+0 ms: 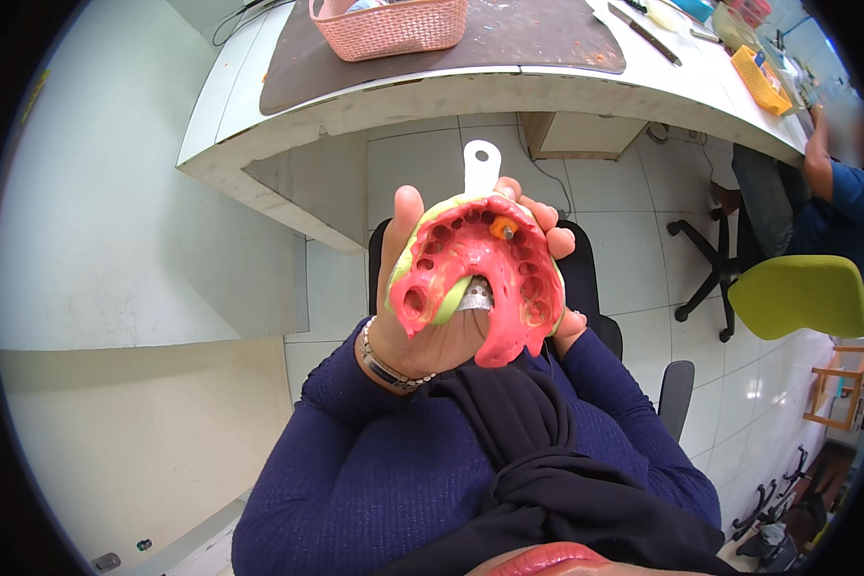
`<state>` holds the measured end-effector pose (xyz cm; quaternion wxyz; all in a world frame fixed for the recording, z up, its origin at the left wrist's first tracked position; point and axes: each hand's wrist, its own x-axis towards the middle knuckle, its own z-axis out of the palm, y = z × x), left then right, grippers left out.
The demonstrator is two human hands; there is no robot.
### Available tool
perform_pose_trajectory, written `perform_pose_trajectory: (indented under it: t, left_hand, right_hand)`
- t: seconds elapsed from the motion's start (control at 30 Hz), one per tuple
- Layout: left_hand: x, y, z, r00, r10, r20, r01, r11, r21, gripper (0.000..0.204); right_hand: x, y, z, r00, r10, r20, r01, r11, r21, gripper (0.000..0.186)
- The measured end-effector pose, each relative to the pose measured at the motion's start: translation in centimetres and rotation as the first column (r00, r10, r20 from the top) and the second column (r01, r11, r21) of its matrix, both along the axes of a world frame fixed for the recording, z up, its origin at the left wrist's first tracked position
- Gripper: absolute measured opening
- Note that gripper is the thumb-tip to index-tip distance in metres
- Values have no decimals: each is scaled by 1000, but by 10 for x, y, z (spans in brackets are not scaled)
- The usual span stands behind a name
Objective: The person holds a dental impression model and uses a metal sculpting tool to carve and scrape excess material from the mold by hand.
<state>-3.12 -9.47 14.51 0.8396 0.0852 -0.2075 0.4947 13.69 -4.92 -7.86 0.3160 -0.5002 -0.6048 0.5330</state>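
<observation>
Curving across the far side, the white workbench (259, 115) carries a pink basket (391, 27), while nearer, at centre, the left hand (408, 322) and right hand (547, 240) close around a dental impression tray (475, 264) — rigid-looking, its pink-and-green material probably tearable — best held by its rim or white handle.

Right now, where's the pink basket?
Head view, top centre: the pink basket sits on the brown mat on the white counter, above the dental impression tray held in both hands.
</observation>
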Motion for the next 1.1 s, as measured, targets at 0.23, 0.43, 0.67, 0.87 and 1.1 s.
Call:
perform_pose_trajectory:
  t: [0.23,0.43,0.67,0.87,1.1]
  left_hand:
    - [0,2,-3,1000,-13,13,13,1000,11,62]
    - [-6,7,-1,994,-72,-84,73,997,9,60]
    - [15,-8,2,999,29,-32,-24,989,148,68]
    - [24,-11,5,997,59,-48,-40,943,330,72]
    - [20,-13,11,988,67,-137,-13,931,366,69]
  right_hand:
    - [-1,1,-2,1000,-1,5,1,1000,-5,30]
    - [-1,2,-5,1000,5,21,-5,1000,-4,30]
    - [1,2,3,998,4,60,-5,1000,6,30]
    - [-2,2,4,996,11,92,-11,1000,-4,30]
    - [-2,2,3,998,7,65,-8,1000,6,30]
